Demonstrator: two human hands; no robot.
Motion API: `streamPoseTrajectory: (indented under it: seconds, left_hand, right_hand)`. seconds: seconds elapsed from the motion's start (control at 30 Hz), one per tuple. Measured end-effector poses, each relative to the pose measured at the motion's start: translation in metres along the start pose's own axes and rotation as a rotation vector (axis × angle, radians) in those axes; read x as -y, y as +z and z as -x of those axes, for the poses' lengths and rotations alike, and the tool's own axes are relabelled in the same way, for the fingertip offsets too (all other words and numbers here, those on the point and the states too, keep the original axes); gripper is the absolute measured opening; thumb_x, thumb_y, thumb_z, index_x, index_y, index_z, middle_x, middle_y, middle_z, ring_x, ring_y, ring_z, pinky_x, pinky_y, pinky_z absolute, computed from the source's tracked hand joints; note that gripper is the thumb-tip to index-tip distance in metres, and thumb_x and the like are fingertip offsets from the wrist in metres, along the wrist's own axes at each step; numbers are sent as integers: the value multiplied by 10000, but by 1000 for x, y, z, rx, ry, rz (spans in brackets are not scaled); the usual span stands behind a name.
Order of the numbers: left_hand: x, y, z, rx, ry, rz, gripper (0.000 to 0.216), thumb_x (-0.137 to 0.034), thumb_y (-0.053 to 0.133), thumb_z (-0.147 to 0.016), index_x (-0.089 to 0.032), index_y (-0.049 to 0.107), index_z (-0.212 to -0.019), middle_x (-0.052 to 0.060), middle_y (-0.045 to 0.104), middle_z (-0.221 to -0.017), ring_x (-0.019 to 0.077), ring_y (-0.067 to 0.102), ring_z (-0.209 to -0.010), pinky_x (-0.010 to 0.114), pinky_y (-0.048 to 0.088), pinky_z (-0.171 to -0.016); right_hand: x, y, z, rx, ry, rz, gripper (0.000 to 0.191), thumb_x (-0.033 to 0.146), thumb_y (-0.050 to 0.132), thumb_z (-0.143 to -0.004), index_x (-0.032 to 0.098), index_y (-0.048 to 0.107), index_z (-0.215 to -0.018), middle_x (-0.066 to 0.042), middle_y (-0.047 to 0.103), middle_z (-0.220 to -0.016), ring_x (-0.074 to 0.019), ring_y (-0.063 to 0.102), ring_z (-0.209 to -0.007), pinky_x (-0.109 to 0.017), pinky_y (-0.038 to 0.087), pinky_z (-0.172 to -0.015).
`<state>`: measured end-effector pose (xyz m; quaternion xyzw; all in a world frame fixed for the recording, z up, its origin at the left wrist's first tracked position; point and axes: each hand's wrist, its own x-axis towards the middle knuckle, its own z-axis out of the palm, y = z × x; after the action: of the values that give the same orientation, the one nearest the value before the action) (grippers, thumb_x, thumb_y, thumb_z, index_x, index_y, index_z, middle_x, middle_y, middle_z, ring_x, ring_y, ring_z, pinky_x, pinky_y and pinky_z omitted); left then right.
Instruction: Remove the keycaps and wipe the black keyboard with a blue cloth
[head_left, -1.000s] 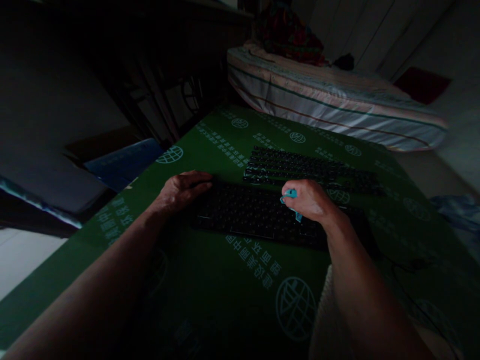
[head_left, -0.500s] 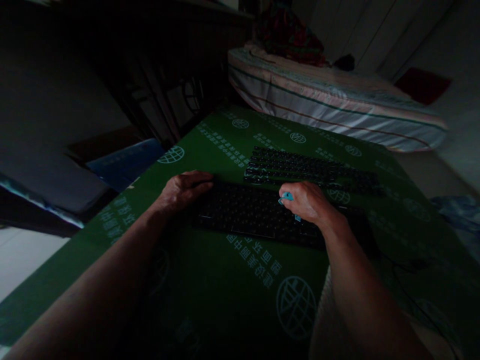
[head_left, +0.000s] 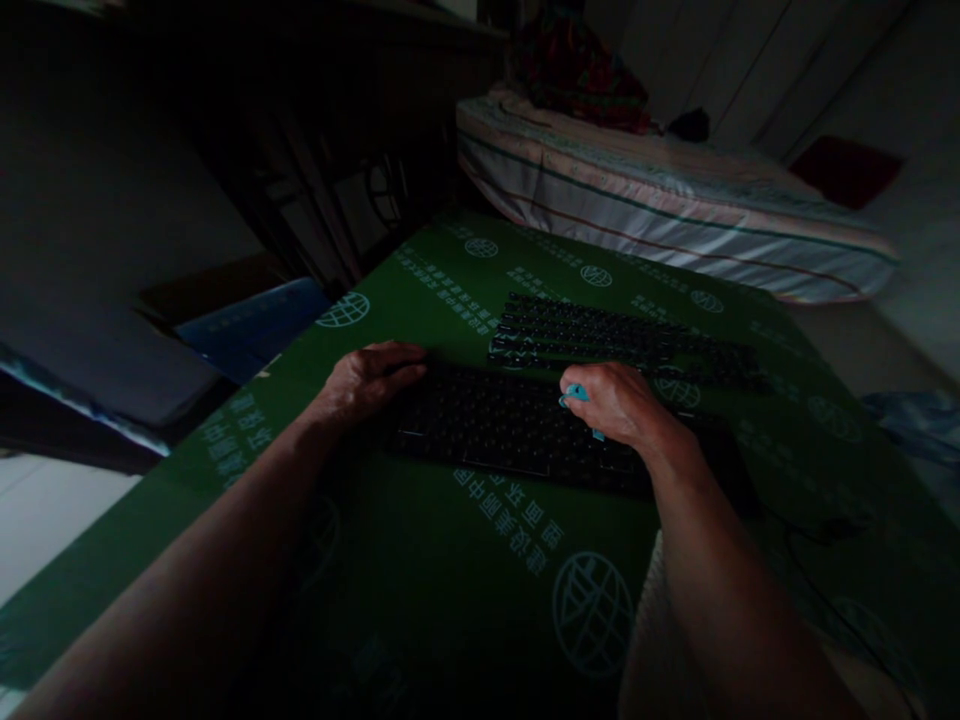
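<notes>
A black keyboard (head_left: 502, 425) lies on a green printed sheet (head_left: 450, 560) in dim light. My left hand (head_left: 365, 380) rests curled on the keyboard's left end, gripping its corner. My right hand (head_left: 616, 402) is closed on a small light-blue tool (head_left: 576, 393) and presses down over the right part of the keys. Just behind this keyboard, rows of loose black keycaps (head_left: 615, 340) are laid out on the sheet.
A mattress with striped bedding (head_left: 660, 205) lies on the floor beyond the sheet. A dark blue flat object (head_left: 247, 320) sits off the sheet's left edge. A black cable (head_left: 817, 530) trails to the right of the keyboard. Dark furniture fills the upper left.
My right hand with the blue tool has shifted slightly left and up along the keys. The left hand has stayed put.
</notes>
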<state>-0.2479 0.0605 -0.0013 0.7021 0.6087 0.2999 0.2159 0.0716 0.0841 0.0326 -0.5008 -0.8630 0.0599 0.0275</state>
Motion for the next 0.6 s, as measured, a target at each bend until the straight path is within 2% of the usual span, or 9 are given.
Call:
streamPoseTrajectory:
  seconds: [0.3,0.47,0.6]
  left_hand:
    - [5,1,-2,-4,14,-3,736,-738,498,-742,-118,699,-1084,140,667,-1169,284,609,-1101,373,432,-1030]
    - [3,1,-1,5,-10,-1,704,-730,502,-745,-147,696,-1088,118,663,-1182,278,611,-1096,387,430,-1039]
    - [-2,0,1,-9,-38,-2,712,-743,505,-731,-151,702,-1075,110,665,-1181,272,607,-1106,367,424,-1044]
  right_hand:
    - [0,0,0,-5,-14,10,153,211,579,-807,213,700,-901,-44,716,-819,-182,650,-755,-263,384,-662]
    - [-4,-2,2,1,42,1,149,191,589,-780,224,703,-870,-32,709,-767,-178,643,-708,-260,369,-625]
    - [-5,0,1,-10,30,-24,145,202,604,-776,227,705,-877,-29,711,-782,-170,639,-706,-252,373,-626]
